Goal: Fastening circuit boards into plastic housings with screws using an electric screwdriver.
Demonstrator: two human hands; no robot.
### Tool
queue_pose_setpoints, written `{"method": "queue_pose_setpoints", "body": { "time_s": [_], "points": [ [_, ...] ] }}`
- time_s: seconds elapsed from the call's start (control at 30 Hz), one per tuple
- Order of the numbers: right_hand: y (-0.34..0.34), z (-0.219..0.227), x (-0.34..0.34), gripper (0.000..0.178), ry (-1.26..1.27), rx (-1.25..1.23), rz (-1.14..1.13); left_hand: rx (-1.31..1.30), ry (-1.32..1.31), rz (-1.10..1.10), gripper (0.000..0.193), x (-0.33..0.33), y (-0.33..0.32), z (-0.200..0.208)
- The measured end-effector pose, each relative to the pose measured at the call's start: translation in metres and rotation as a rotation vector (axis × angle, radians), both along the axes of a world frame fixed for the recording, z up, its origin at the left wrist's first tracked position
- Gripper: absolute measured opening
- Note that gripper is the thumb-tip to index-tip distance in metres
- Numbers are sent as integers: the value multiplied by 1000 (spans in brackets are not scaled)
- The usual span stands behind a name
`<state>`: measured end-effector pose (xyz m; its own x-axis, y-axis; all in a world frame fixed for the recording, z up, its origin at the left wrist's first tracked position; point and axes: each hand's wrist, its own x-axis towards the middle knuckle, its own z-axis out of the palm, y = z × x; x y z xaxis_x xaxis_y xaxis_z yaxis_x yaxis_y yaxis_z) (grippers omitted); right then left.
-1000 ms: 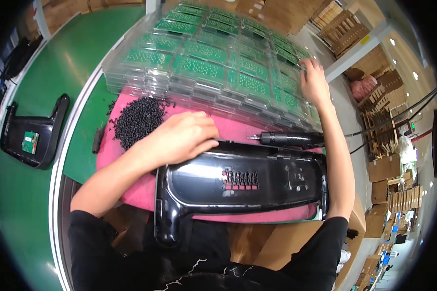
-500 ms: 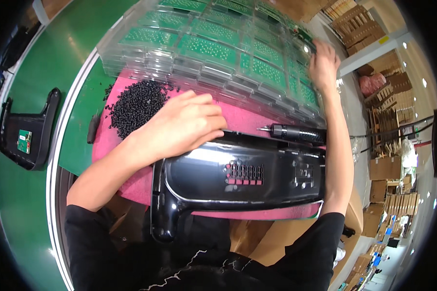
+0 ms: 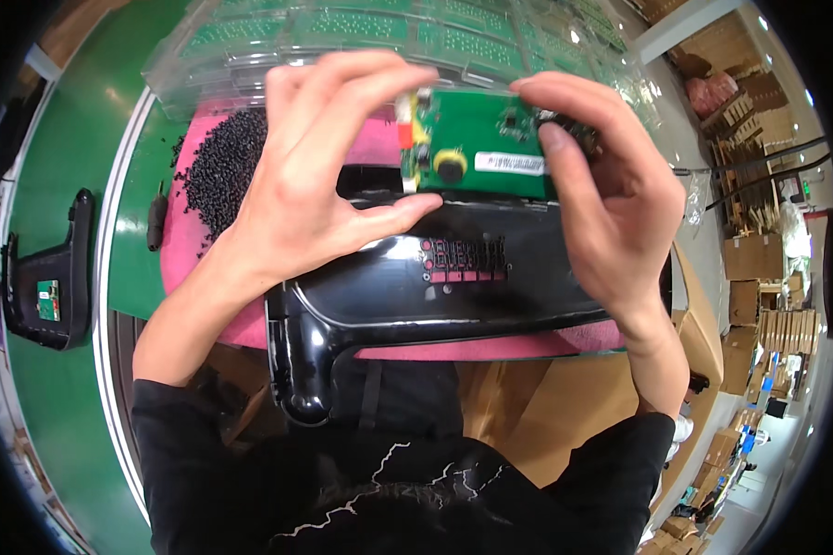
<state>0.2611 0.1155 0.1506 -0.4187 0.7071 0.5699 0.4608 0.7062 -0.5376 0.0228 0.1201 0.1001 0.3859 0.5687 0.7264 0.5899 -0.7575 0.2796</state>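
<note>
A green circuit board (image 3: 477,129) with a white label and a round black-and-yellow part hangs over the black plastic housing (image 3: 379,287). My right hand (image 3: 611,176) grips the board's right end between thumb and fingers. Around its left end my left hand (image 3: 310,166) is open, thumb below and fingers above, seemingly just off the edges. The housing lies on a pink mat (image 3: 583,339), with a slotted grille in its middle and a rounded arm pointing toward me at its left. My right hand hides part of the housing's right end.
Clear plastic trays (image 3: 342,42) of green boards stand stacked at the back. A pile of small black parts (image 3: 217,171) sits left on the mat, beside a dark-handled tool (image 3: 157,217). Another black housing (image 3: 51,277) with a board lies far left. Cardboard (image 3: 565,416) is below the mat.
My right hand has come back from the trays with a circuit board. My left hand has lifted off the housing's far edge and spread around the board's left end.
</note>
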Motion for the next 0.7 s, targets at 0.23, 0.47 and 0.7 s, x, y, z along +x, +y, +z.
{"method": "queue_pose_setpoints", "body": {
  "time_s": [0.23,0.47,0.7],
  "points": [
    [-15,-28,8,15,422,-215,-14,3,-13,-215,66,0,7,-6],
    [-18,-31,44,8,242,-361,-105,78,28,-248,59,-4,12,3],
    [-21,-33,54,78,-183,-403,-45,-227,19,-360,57,2,11,-1]
  ]
}}
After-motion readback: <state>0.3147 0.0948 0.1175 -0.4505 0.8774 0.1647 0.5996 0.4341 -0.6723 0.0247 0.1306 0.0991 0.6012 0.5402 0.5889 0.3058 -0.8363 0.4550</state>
